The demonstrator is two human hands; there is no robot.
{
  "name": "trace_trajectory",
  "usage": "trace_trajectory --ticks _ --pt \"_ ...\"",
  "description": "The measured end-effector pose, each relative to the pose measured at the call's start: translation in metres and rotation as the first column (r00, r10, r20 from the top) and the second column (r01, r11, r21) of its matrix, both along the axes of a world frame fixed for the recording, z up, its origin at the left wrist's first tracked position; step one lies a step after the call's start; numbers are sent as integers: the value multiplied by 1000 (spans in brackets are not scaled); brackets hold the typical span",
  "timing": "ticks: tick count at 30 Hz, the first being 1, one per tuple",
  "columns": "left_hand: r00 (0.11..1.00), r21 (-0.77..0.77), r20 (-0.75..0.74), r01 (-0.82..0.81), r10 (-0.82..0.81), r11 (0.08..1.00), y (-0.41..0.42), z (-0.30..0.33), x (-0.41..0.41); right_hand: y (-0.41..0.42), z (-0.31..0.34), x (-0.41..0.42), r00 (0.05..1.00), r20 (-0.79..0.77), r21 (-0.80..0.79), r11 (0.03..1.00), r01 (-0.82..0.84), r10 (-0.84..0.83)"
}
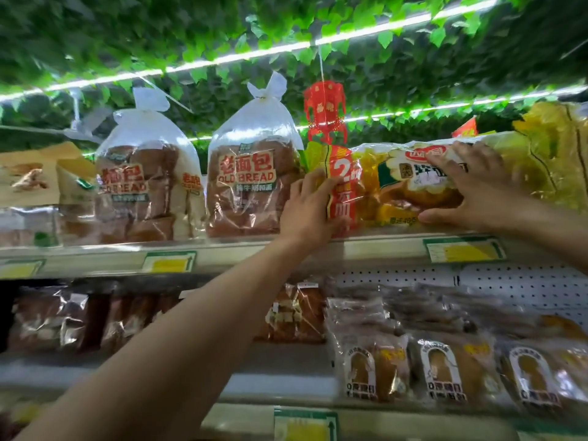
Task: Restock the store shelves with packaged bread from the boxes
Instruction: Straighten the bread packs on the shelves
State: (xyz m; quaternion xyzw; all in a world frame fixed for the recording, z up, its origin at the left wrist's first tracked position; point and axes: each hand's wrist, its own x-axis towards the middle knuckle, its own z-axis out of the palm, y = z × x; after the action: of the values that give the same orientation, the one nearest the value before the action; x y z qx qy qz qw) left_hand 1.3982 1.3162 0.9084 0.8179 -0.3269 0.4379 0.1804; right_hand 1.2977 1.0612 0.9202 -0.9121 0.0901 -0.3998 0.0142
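A long yellow bread package [391,189] with a red band lies on its side on the top shelf [375,246]. My left hand [310,206] grips its left end at the red band, fingers curled round the edge. My right hand [467,189] lies flat across the package's right part, fingers spread over the label and thumb under the lower edge. To the left stand two clear bags marked OLD BREAD [251,186], [143,192], upright with knotted tops.
More yellow packages [553,154] crowd the top shelf at the right. A red paper ornament [324,113] hangs just above the package. The lower shelf holds several wrapped loaves [445,367] and dark bread packs [51,316]. Price tags [464,249] line the shelf edges. Leafy garlands cover the ceiling.
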Motion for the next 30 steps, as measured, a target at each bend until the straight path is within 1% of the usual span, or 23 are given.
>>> trace_trajectory --ticks 2,4,6,9,11,13,15,16,18,20,22,23,25,27,28,30 --pt "999 19 23 -25 25 999 4 1 -5 7 2 2 999 0 28 999 34 -34" --pt "998 52 69 6 -9 999 12 1 -11 15 6 3 998 -29 62 997 49 -47" --pt "990 29 137 38 -41 999 25 -2 -11 27 9 4 999 -28 60 998 19 -17" --pt "985 -161 173 52 -24 986 45 -8 -5 55 7 6 993 40 -47 993 -110 112" --pt "992 -302 127 15 25 953 56 -8 -2 78 3 7 976 53 -157 967 -201 211" --pt "996 -408 64 -27 57 912 64 -6 2 102 1 6 953 48 -261 925 -277 299" --pt "999 -482 11 -38 49 876 74 -2 7 125 1 7 923 43 -306 885 -351 382" --pt "999 -501 -2 -47 53 864 78 0 10 135 1 9 905 40 -300 869 -394 424" --pt "996 -506 -34 -87 81 858 88 3 17 155 1 15 858 31 -207 843 -497 513" --pt "993 -487 -68 -115 94 866 97 6 24 169 2 18 807 12 -65 805 -589 591" --pt "987 -490 -130 -151 99 858 105 9 26 180 2 21 762 -16 74 761 -645 647" --pt "982 -501 -174 -153 74 852 109 10 31 184 3 24 748 -40 136 745 -653 662" --pt "965 -553 -257 -112 -41 826 118 11 40 191 5 31 717 -78 283 705 -651 693" --pt "930 -612 -338 -102 -143 784 133 13 77 200 7 37 695 -94 429 659 -618 713" --pt "916 -607 -372 -118 -149 786 139 13 88 204 8 40 692 -91 467 644 -606 717" --pt "895 -571 -425 -150 -135 807 144 12 90 211 7 43 694 -92 479 642 -598 714"
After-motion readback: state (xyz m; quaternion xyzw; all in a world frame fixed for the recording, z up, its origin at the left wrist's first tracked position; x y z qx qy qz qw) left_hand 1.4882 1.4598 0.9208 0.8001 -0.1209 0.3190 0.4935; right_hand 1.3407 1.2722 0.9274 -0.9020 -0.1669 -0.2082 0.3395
